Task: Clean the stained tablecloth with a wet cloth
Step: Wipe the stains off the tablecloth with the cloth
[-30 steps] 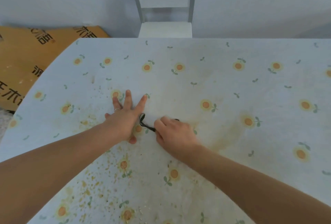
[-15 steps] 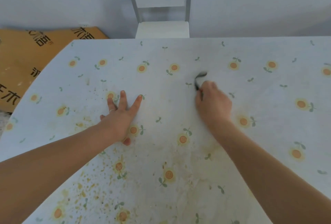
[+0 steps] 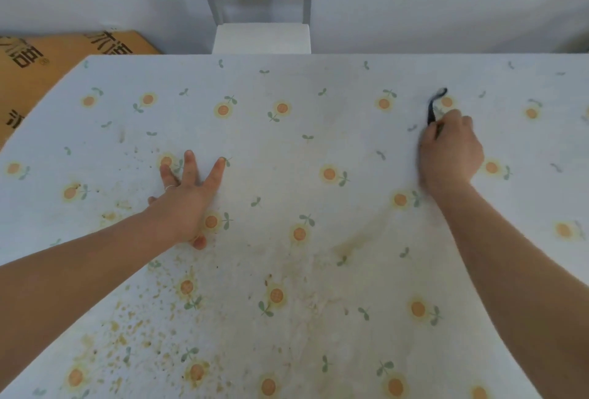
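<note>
Two hands sit well apart on the tablecloth (image 3: 287, 150), which is white with orange flowers. Yellow-brown specks (image 3: 127, 328) are thick at near left, with a faint smear (image 3: 360, 239) mid-cloth. Spread flat, the left hand (image 3: 188, 201) presses the fabric. At far right, the right hand (image 3: 449, 156) grips a dark cloth (image 3: 433, 108), one strip poking out. Since the earlier frame the right hand has swept farther right; the left has not moved.

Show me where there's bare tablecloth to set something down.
Widest: the middle of the tablecloth, between left hand and right hand. Also the far strip before the white chair. Left forearm and right forearm cross the near corners.
</note>
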`<state>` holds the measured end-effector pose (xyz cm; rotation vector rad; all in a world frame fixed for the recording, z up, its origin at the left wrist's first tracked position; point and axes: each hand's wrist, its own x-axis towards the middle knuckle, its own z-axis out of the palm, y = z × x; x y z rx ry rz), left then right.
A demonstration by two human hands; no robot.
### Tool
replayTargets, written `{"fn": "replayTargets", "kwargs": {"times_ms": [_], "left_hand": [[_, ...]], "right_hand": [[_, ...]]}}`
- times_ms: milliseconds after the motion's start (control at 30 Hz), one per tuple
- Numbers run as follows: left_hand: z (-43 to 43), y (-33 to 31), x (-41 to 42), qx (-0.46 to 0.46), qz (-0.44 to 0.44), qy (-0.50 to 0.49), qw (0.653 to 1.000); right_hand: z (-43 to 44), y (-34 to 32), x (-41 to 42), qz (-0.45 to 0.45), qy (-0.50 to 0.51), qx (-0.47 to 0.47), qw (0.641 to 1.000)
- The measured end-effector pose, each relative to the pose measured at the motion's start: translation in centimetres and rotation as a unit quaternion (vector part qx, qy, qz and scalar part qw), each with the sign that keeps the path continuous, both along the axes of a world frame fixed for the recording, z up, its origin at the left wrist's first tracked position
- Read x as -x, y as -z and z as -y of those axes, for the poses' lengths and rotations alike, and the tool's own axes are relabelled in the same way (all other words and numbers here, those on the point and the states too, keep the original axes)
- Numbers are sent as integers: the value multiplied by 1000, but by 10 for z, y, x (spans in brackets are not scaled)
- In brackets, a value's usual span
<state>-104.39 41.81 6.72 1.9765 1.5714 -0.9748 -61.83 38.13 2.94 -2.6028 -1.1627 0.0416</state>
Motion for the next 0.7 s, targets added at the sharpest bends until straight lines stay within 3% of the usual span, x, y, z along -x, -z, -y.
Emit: {"fn": "replayTargets", "kwargs": {"times_ms": [67,167,300,367,433,533,633,700], "left_hand": [[-1,-1,1,2,-5,-8,1000],[-2,-2,-1,4,-17,0,1000],[-2,-3,-3,5,-25,2,1000],[-3,-2,-3,3,-22,4,1000],[-3,-3,-4,4,-22,5,1000],[-2,-5,-3,10,-20,5,1000],[-1,-5,-6,13,-9,10,1000],[-1,-6,-7,14,-12,1,1000]], "right_hand": [[3,-4,50,-21,3,-6,1000],[37,0,152,-82,-183,-8,980],[116,-4,228,-130,-458,26,879],[125,2,206,-115,-509,30,853],[107,8,166,-79,-442,37,893],[69,7,111,-33,-223,24,974],[66,2,124,-45,-112,-14,993],[86,1,165,-83,-154,-10,984]]}}
